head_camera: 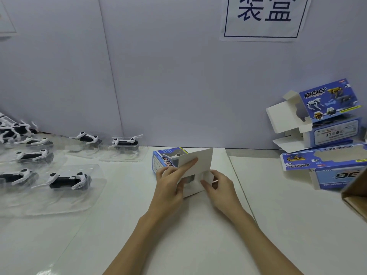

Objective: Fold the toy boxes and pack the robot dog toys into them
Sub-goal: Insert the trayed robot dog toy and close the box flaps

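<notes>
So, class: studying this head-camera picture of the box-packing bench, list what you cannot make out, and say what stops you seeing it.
- Inside of the blue toy box: hidden by its raised white flap and both hands.
- Left hand thumb: behind the flap.
- Brown carton: cut off by the right edge.
- Toy dogs at far left: cut by the edge, blurred together.
- Small print on the stacked boxes: too small to read.
</notes>
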Available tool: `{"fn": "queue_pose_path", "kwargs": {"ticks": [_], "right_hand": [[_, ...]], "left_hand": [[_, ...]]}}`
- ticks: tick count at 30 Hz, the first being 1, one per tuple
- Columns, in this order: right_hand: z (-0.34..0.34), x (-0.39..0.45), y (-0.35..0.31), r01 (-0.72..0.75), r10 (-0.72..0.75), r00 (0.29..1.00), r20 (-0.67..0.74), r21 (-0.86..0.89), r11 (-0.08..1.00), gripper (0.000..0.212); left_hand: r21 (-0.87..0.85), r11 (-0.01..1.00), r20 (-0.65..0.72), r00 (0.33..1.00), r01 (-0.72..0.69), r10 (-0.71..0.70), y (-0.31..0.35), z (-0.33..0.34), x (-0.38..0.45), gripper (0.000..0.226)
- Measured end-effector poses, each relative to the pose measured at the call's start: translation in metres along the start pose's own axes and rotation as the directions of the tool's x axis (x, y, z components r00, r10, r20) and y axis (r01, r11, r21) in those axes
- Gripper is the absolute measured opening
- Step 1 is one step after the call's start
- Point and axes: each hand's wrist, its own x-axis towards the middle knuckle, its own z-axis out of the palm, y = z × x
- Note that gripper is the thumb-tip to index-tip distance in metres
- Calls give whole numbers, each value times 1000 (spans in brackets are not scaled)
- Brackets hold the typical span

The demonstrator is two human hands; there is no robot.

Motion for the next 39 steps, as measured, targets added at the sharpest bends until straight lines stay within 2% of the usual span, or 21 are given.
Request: {"fn": "queue_pose_path", "kwargs": {"ticks": [5, 8, 10, 12, 15, 17, 19, 22, 27, 29, 31, 33, 35, 39], "right_hand": [[-1, 0, -9, 46, -34, 986, -161, 70, 997, 6], [-7, -1, -21, 116, -86, 955, -284, 89, 989, 9], [-16, -3, -29, 166, -107, 915, -389, 120, 979, 19], [-28, -5, -35, 201, -115, 874, -472, 136, 970, 30], [-41, -6, -41, 226, -92, 845, -527, 195, 954, 10], [-43, -7, -44, 235, -65, 835, -547, 248, 940, 11], [-42, -10, -50, 275, -70, 826, -559, 291, 916, 17], [-37, -17, -60, 352, -159, 823, -545, 271, 896, 29], [-31, -26, -69, 420, -303, 868, -393, 257, 870, 51], [-30, -27, -68, 403, -301, 897, -323, 323, 856, 52], [-29, -27, -67, 379, -279, 915, -292, 380, 844, 42], [-28, -26, -66, 356, -243, 924, -294, 439, 825, 34], [-27, -27, -65, 341, -210, 930, -303, 492, 801, 34], [-26, -25, -65, 331, -182, 923, -340, 456, 826, 32]], "left_hand": [[-148, 984, -45, 993, 97, -105, 6, -2, 1, 80], [-205, 979, -51, 999, -10, -1, 11, -10, 3, 70], [-163, 981, -50, 994, -106, 99, 12, -14, 2, 88], [-135, 981, -45, 990, -140, 135, 11, -16, 0, 108], [-168, 978, -113, 988, -125, 107, 14, -17, 2, 105], [-274, 960, -157, 987, -65, 22, 19, -19, 6, 96], [-403, 915, -173, 983, -20, -55, 23, -20, 9, 91], [-597, 801, -153, 976, 32, -153, 26, -22, 9, 91], [-714, 691, -77, 970, 109, -232, 34, -25, 11, 70], [-700, 705, -61, 973, 118, -224, 34, -26, 11, 62], [-671, 730, -32, 979, 130, -203, 36, -26, 11, 57], [-662, 735, 2, 981, 146, -194, 39, -26, 10, 59], [-634, 758, 6, 982, 151, -191, 40, -25, 9, 59], [-591, 789, 18, 981, 168, -195, 41, -28, 10, 44]]}}
